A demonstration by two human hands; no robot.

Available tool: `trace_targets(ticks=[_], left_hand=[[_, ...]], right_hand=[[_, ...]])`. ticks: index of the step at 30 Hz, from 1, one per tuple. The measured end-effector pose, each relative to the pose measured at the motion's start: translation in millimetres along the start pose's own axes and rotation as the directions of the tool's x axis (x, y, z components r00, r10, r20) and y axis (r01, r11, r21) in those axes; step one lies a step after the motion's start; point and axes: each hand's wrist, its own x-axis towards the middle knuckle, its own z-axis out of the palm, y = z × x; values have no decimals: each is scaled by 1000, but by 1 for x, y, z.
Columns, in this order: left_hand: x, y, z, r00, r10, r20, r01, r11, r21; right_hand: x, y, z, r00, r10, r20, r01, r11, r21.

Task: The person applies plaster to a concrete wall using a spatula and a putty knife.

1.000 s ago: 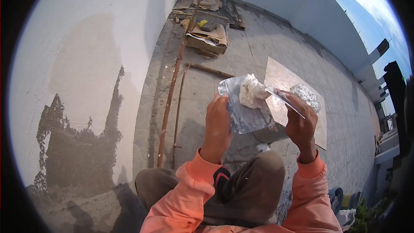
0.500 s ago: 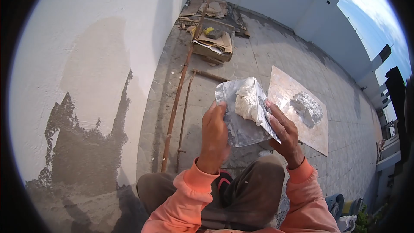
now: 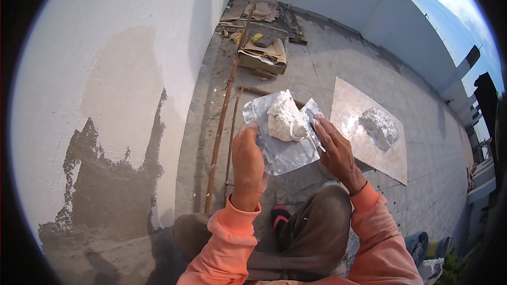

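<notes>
My left hand (image 3: pixel 248 163) is closed on the left edge of a thin metal plate (image 3: pixel 282 163), its thumb over the top face. A thick lump of white putty (image 3: pixel 285 119) sits on the plate. In my right hand (image 3: pixel 338 150) is a smaller, smeared metal scraper blade (image 3: pixel 312 110), held along the plate's right side with its lower edge right at the lump. The fingers lie over the blade's outer face; the thumb is hidden behind it.
A pale board (image 3: pixel 346 108) with a heap of putty (image 3: pixel 379 128) lies on the tiled floor at right. Rusty rods (image 3: pixel 224 111) run along the left, near a cardboard box (image 3: pixel 264 60). The wall (image 3: pixel 116 126) at left carries a rough grey patch.
The plate has shifted left and turned flatter, showing more of its face. The scraper blade has tilted away from the lump's upper side, opening a gap between blade and plate at the top.
</notes>
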Motion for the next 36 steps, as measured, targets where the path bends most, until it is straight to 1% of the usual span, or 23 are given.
trace_targets(ticks=[2, 3, 5, 6, 7, 9, 12, 14, 15, 17, 19, 21, 22, 23, 24, 25, 26, 29, 31, 32, 34, 35, 36], left_hand=[[6, 2, -13, 999, 38, 31, -38, 999, -19], [4, 8, -15, 998, 35, 44, -33, 999, -40], [-1, 25, -18, 997, 40, 60, -35, 996, -88], [-3, 31, -25, 996, 47, 76, -43, 998, -56], [-5, 37, -33, 997, 20, 71, -17, 999, -47], [-7, 45, -51, 998, -28, 55, 30, 999, -30], [-23, 50, -74, 992, -116, -39, 115, 993, -26], [-34, 49, -85, 984, -136, -115, 135, 991, -17], [-35, 48, -90, 987, -142, -74, 138, 989, -56], [-41, 43, -100, 985, -172, 9, 172, 977, -128], [-45, 42, -103, 982, -186, 1, 185, 974, -131], [-50, 43, -104, 981, -193, -11, 189, 973, -134], [-45, 40, -112, 973, -220, 69, 231, 937, -263], [-43, 43, -112, 973, -219, 68, 230, 936, -266], [-42, 47, -115, 974, -217, 59, 225, 935, -274], [-44, 50, -120, 976, -216, 41, 219, 934, -282], [-47, 53, -125, 977, -212, 0, 206, 948, -243], [-53, 62, -139, 984, -148, -98, 122, 964, -237], [-56, 65, -152, 990, -85, -116, 50, 961, -273], [-58, 69, -158, 990, -55, -132, 16, 961, -277], [-62, 76, -170, 983, 8, -185, -57, 964, -260], [-63, 78, -173, 960, 50, -275, -118, 965, -234], [-66, 81, -176, 928, 96, -361, -178, 963, -200]], right_hand=[[4, 0, -2, 1000, 5, 24, -3, 997, -77], [3, -3, -4, 989, 146, -2, -146, 989, 30], [7, -12, -15, 913, 407, -1, -394, 884, 253], [14, -16, -30, 815, 565, 124, -574, 763, 298], [17, -16, -33, 807, 587, 64, -538, 687, 489], [30, -26, -43, 730, 658, 184, -510, 345, 788], [65, -63, -48, 651, 675, 349, -491, 23, 871], [84, -79, -39, 609, 664, 433, -540, -53, 840], [95, -85, -33, 591, 655, 471, -563, -83, 823], [106, -95, -17, 607, 594, 529, -551, -166, 818], [112, -97, 2, 630, 516, 580, -570, -198, 797], [114, -106, 18, 616, 535, 578, -581, -186, 792], [113, -109, 30, 619, 537, 573, -584, -174, 793], [114, -111, 39, 627, 535, 567, -586, -157, 795], [111, -113, 47, 624, 500, 601, -581, -218, 784], [107, -112, 56, 629, 472, 617, -617, -179, 766], [103, -109, 64, 636, 443, 632, -649, -136, 748], [101, -124, 75, 647, 337, 684, -715, -41, 698], [96, -130, 86, 644, 263, 719, -746, 8, 666], [92, -133, 92, 660, 208, 722, -736, -14, 677], [95, -132, 93, 622, 59, 781, -783, 45, 620], [97, -128, 93, 596, -12, 803, -800, 78, 595], [101, -118, 96, 563, -82, 822, -805, 170, 569]])
